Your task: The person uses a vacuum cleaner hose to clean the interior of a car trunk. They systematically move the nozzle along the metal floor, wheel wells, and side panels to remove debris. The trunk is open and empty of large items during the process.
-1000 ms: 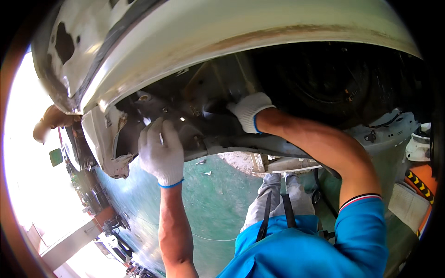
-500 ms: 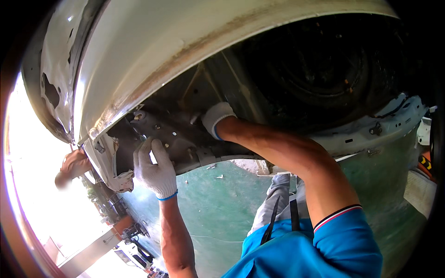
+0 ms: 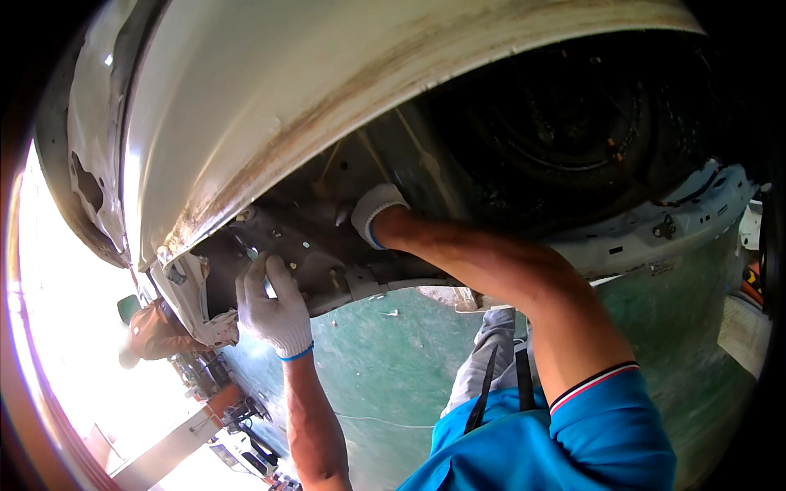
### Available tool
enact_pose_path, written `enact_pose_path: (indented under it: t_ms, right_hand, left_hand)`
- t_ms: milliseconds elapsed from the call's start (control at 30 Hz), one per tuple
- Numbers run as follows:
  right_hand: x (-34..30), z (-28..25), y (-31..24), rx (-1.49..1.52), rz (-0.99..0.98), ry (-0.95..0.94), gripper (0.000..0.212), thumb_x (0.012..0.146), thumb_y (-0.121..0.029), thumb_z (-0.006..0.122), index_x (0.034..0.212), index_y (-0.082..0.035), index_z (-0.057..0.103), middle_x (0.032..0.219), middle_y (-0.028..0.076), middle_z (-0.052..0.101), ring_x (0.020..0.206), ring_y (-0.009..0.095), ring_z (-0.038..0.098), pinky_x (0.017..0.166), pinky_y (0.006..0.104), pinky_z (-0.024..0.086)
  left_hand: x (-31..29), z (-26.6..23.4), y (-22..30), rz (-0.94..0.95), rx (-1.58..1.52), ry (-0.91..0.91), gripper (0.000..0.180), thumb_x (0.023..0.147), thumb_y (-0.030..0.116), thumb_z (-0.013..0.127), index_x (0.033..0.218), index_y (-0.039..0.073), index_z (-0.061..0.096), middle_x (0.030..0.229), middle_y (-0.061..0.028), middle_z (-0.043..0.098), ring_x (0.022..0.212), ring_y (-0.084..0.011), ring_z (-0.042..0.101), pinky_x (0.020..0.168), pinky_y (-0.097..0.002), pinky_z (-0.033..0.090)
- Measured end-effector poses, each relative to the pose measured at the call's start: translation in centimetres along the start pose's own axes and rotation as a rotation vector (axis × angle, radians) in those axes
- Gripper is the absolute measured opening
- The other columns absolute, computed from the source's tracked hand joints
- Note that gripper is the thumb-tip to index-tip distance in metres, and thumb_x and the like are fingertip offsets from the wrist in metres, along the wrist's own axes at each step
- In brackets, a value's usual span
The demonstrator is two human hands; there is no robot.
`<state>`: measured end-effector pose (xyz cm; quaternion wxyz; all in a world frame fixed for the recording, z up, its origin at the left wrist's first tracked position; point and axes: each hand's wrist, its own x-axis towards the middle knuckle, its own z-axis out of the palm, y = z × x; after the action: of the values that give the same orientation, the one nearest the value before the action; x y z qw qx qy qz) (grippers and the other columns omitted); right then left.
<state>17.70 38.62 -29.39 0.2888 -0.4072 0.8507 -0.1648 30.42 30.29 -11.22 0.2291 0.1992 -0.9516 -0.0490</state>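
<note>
My left hand [image 3: 274, 315], in a white knitted glove with a blue cuff edge, is raised to the dark inner panel [image 3: 315, 254] of a car body. Its thumb and fingers are bent together around a small bright thing, partly covered, whose kind does not show. A shiny metal piece [image 3: 252, 252] sticks up by the fingertips. My right hand [image 3: 379, 211], gloved the same way, reaches deeper into the opening, its fingers lost in shadow. Beside it shows a small pale piece [image 3: 341, 218]. Holes and bolt-like studs dot the panel between the hands.
Overhead curves a large pale, rust-marked body panel [image 3: 270, 106]. Its torn end [image 3: 196, 295] stands left of my left hand. A dark round recess [image 3: 573, 131] lies at the right, above a light metal rail [image 3: 630, 233]. Another person [image 3: 160, 331] is at the far left, blurred.
The view has shifted slightly. Both hands keep nearly the same places on the panel, the left fingertips slightly lower. The person at the far left has shifted a little to the right.
</note>
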Motion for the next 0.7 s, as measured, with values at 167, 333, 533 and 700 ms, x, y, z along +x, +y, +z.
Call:
enact_pose_path:
  t_ms: [167,333,533,700]
  right_hand:
    - [-0.4,-0.6,2.1,-0.017,-0.025,0.041,0.038,0.107,-0.032,0.056,0.119,-0.01,0.085,0.112,0.019,0.082,0.11,0.037,0.079,0.089,0.0506,0.06]
    - [-2.9,1.4,3.0,-0.284,-0.12,-0.021,0.032,0.093,-0.016,0.071,0.121,-0.011,0.085,0.124,0.02,0.08,0.112,0.041,0.077,0.079,0.0616,0.063]
    - [-1.0,7.6,2.0,-0.158,0.016,0.341,0.031,0.096,-0.018,0.068,0.121,-0.011,0.085,0.127,0.022,0.078,0.107,0.046,0.075,0.07,0.0682,0.06]
    - [0.9,2.8,0.5,0.07,0.08,0.049,0.037,0.103,-0.022,0.058,0.132,-0.015,0.08,0.13,0.019,0.077,0.112,0.047,0.075,0.071,0.069,0.061]
  left_hand:
    - [0.0,0.1,-0.2,-0.004,0.006,-0.008,0.019,0.101,0.016,0.075,0.111,0.001,0.08,0.104,-0.0165,0.078,0.083,-0.0283,0.076,0.076,-0.0404,0.06]
    - [0.1,0.1,-0.3,0.021,-0.009,-0.003,0.018,0.1,0.014,0.075,0.111,0.0,0.08,0.105,-0.0175,0.078,0.09,-0.0313,0.077,0.081,-0.0417,0.06]
    - [0.2,0.0,-1.6,0.181,0.082,0.03,0.022,0.103,0.014,0.072,0.114,-0.004,0.08,0.111,-0.0151,0.078,0.073,-0.0168,0.074,0.061,-0.0317,0.057]
    - [-0.7,-0.3,-1.4,-0.046,0.035,-0.035,0.02,0.1,0.015,0.074,0.113,0.002,0.081,0.109,-0.0167,0.078,0.094,-0.0307,0.077,0.084,-0.0429,0.06]
